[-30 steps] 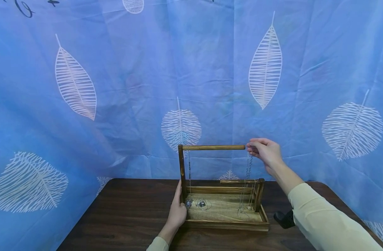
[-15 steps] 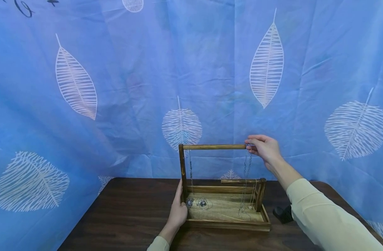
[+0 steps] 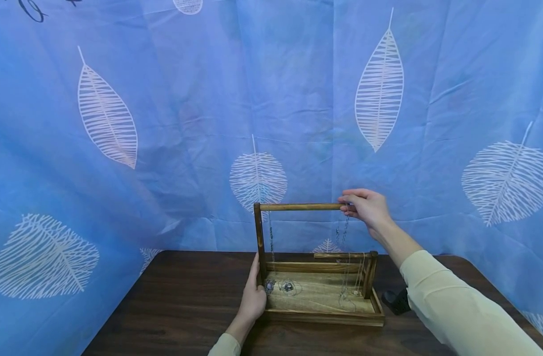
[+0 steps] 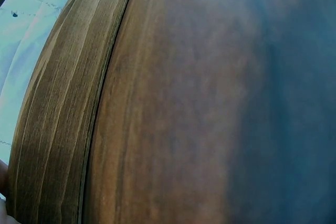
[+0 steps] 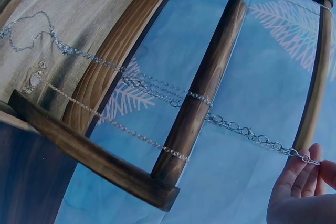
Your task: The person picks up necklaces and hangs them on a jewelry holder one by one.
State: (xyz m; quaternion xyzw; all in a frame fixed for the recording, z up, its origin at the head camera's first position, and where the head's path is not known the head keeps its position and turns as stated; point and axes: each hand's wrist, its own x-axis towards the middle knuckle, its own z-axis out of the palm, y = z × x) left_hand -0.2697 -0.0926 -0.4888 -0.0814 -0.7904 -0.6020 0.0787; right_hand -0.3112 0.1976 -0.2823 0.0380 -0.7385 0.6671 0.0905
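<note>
A wooden jewelry stand (image 3: 322,318) with two bars stands on the dark table. My right hand (image 3: 368,207) pinches a silver link chain (image 3: 345,228) at the free right end of the upper bar (image 3: 298,207). In the right wrist view the chain (image 5: 247,134) runs from the fingertips past the lower bar (image 5: 202,93), partly behind it. My left hand (image 3: 251,299) holds the stand's left end, fingers up along its post (image 3: 259,237). The left wrist view shows mostly that wood (image 4: 63,103), with fingertips at the lower left edge.
A thin necklace (image 3: 271,240) hangs near the upper bar's left end, its pendant (image 3: 270,286) low in the tray beside another piece of jewelry (image 3: 288,286). Fine chains (image 5: 126,129) hang on the lower bar. A black object (image 3: 396,301) sits right of the tray. Behind hangs blue leaf-print cloth (image 3: 187,148).
My right hand has moved left, from just beyond the upper bar's free end to over it, bringing the chain along. The left hand has stayed at the stand's left end.
</note>
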